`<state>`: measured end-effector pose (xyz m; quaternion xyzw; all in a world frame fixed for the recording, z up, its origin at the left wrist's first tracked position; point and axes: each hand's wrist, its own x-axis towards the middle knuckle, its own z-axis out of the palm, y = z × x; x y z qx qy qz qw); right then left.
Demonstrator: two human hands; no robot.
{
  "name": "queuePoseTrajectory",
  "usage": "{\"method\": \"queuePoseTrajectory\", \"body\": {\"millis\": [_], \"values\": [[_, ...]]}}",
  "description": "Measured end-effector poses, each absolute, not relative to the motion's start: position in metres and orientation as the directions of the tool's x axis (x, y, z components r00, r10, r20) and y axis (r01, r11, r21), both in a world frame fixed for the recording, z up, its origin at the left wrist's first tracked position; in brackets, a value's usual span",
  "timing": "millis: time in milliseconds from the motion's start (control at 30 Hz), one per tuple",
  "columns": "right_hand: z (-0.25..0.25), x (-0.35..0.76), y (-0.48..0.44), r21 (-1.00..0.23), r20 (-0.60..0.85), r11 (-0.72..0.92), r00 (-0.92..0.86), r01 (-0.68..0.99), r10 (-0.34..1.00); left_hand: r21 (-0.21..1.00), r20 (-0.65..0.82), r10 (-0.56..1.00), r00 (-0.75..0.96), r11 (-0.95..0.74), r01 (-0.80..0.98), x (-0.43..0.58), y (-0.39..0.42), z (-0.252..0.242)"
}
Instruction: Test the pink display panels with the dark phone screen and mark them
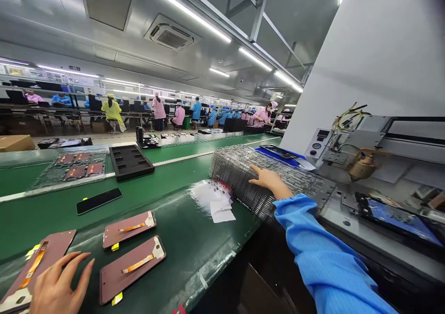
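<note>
My left hand (pixel 57 286) lies flat with fingers spread at the near left, on the green belt beside a pinkish phone screen panel (pixel 34 267) with an orange flex cable. Two more such panels (pixel 128 228) (pixel 130 267) lie face down just to its right. My right hand (pixel 267 179), in a blue sleeve, reaches out and rests fingers-down on a tall stack of clear plastic trays (pixel 250 175). Neither hand holds anything.
A black phone (pixel 99 200) lies on the belt, with a black compartment tray (pixel 130 161) and a clear tray of panels (pixel 74 166) behind it. White peeled films (pixel 215 203) lie by the stack. A machine with a screen fixture (pixel 392 212) stands right. People in smocks work at far benches.
</note>
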<state>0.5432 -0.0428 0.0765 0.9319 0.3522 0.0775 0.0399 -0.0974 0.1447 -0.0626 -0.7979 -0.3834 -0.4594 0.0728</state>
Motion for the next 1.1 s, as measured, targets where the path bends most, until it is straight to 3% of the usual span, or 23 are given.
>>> {"method": "queuePoseTrajectory", "body": {"millis": [133,233,567,733,1100], "values": [[0.083,0.541,-0.032,0.132,0.091,-0.739,0.734,0.66,0.673,0.081,0.815,0.456,0.357,-0.7,0.709,-0.092,0.135,-0.049],[0.086,0.538,-0.026,0.134,0.08,-0.74,0.737,0.659,0.671,0.04,0.828,0.433,0.357,-0.68,0.732,-0.09,0.133,-0.048],[0.089,0.533,-0.035,0.144,0.067,-0.699,0.697,0.701,0.714,0.155,0.764,0.574,0.295,-0.607,0.78,-0.087,0.127,-0.042],[0.084,0.533,-0.037,0.123,0.088,-0.691,0.685,0.713,0.723,0.151,0.756,0.588,0.287,-0.584,0.798,-0.088,0.132,-0.043],[0.068,0.516,-0.047,0.073,0.276,-0.711,0.671,0.7,0.688,0.241,0.726,0.623,0.292,-0.628,0.74,-0.078,0.118,-0.043]]}}
